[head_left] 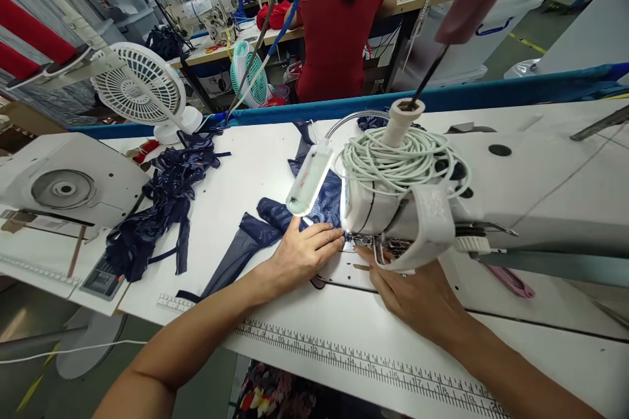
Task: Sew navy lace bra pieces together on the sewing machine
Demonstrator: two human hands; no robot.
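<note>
My left hand (309, 250) lies with its fingers stretched toward the presser foot (361, 239) of a white sewing machine (521, 190), against dark navy fabric (327, 200). More of this sheer fabric trails to the left in a folded strip (238, 252). On the other side of the foot is my right hand (413, 294), its fingertips reaching under the machine head. The white bracket (432, 229) and the head hide part of its fingers, so whether they hold anything is unclear. A lamp (309, 180) hangs over the fabric.
Left on the table lies a heap of navy fabric strips (171, 203), beside another machine (73, 183) and a white fan (140, 85). A ruler scale (363, 363) runs along the front edge. Pink-handled tool (511, 281) lies right. A person in red (339, 26) sits beyond the blue-covered edge.
</note>
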